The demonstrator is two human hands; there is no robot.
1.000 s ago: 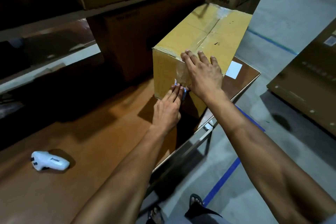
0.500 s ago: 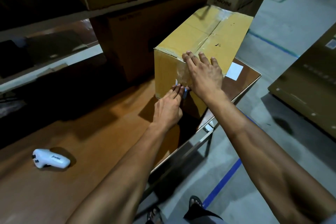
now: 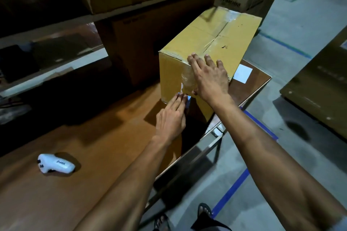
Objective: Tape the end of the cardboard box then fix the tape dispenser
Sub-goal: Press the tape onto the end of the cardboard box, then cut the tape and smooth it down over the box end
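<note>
The right hand [image 3: 208, 78] lay flat, fingers spread, over the near top edge of the cardboard box [image 3: 210, 43], pressing clear tape [image 3: 187, 82] on its end face. Just below it, the left hand [image 3: 171, 118] had its fingers straight and together against the tape's lower end. A white device [image 3: 55, 166] lay well left of both

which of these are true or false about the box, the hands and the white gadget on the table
1. The right hand lies flat over the cardboard box near top edge. True.
2. The left hand holds the white device. False: it lies alone on the table, and the left fingers touch the box's end face.
3. Clear tape shows on the end face. True.
4. The box sits on the floor. False: it sits on the table.
</note>
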